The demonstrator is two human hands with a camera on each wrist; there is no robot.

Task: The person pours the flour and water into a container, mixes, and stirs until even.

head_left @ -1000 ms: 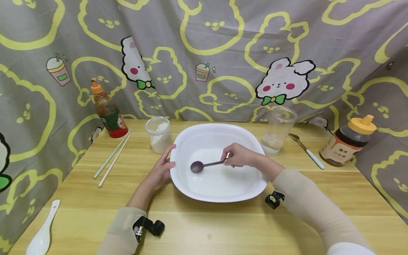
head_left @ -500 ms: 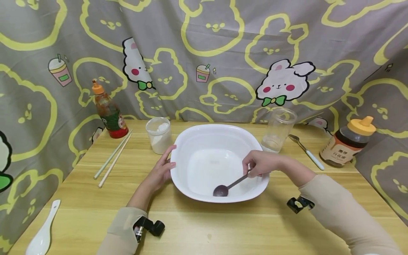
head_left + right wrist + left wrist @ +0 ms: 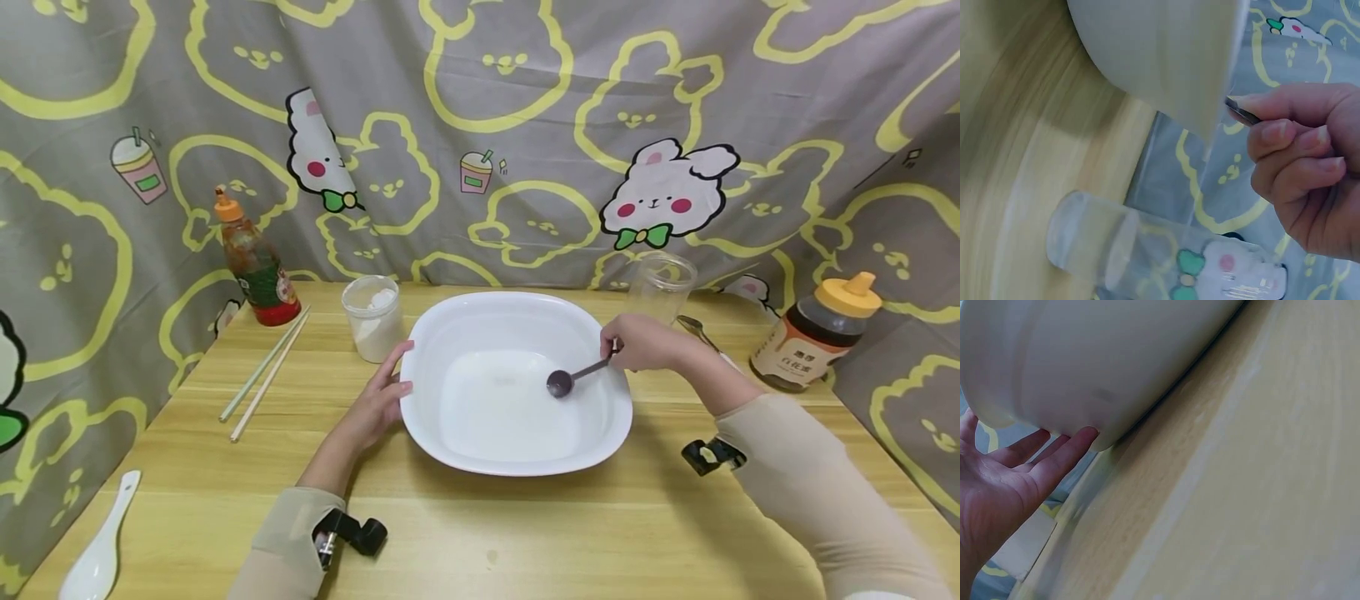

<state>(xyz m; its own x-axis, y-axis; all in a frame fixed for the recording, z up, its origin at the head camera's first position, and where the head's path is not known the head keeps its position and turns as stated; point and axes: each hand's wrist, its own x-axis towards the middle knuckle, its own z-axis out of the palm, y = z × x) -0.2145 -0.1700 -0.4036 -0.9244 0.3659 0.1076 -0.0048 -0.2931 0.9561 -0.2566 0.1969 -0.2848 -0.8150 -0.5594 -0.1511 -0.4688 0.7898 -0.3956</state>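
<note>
A white basin (image 3: 517, 457) stands in the middle of the wooden table. My left hand (image 3: 372, 408) holds its left side, with digits at the rim; in the left wrist view, fingers (image 3: 1063, 456) touch the outer wall from below. Over the basin's right part, my right hand (image 3: 647, 343) pinches the handle of a dark round-bowled spoon (image 3: 559, 383). The spoon's bowl hangs inside the basin, above its pale, shiny bottom. In the right wrist view, only a bit of the handle (image 3: 1241, 112) shows between thumb and fingers. Whether the basin contains liquid is hard to tell.
A jar of white powder (image 3: 375, 325) stands behind left, a clear cup (image 3: 663, 287) behind right, partly hidden. A sauce bottle (image 3: 258, 271), chopsticks (image 3: 266, 375) and a white soup spoon (image 3: 101, 542) lie left. Right are a honey bottle (image 3: 813, 337) and a fork-like utensil (image 3: 697, 329).
My right hand has carried the spoon from the basin's middle to its near right side, then up and back toward the right rim. My left hand has stayed at the basin's left side.
</note>
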